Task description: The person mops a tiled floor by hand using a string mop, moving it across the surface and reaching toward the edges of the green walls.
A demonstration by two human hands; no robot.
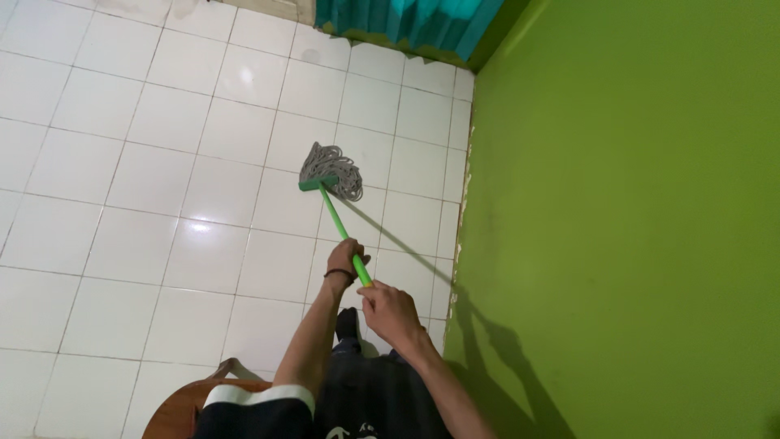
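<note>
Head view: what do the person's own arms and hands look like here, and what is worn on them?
Both forearms are bare. The left hand has a thin dark band around its wrist; the right hand shows no ring, watch or glove. At the left upper arm, a short dark sleeve ends in a broad white stripe. No sleeve shows on the right arm in this frame.
</note>
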